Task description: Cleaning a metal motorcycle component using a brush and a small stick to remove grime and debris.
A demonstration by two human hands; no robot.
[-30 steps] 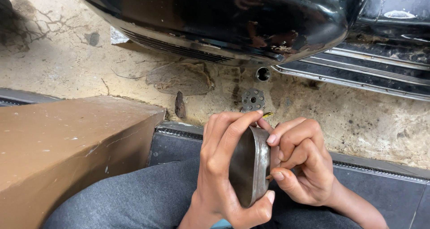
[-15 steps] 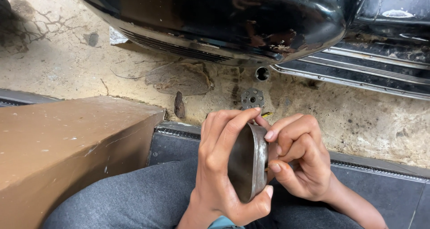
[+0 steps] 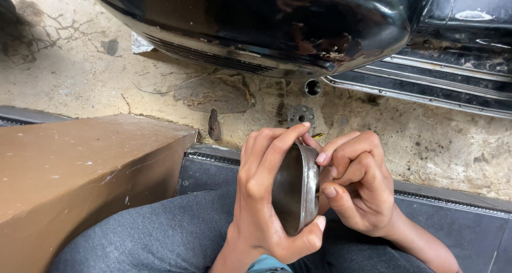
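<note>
While the left hand (image 3: 261,198) grips the empty metal cup (image 3: 294,188) sideways, the right hand (image 3: 356,183) pinches its rim.

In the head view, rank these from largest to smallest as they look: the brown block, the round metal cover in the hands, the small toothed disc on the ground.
1. Brown block, partly cropped and close to the camera.
2. Round metal cover, held edge-on between left hand and right hand.
3. Small toothed disc, farther away.

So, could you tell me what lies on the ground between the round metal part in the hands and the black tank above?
In the head view, a small perforated metal disc lies on the dirty concrete floor there.
</note>
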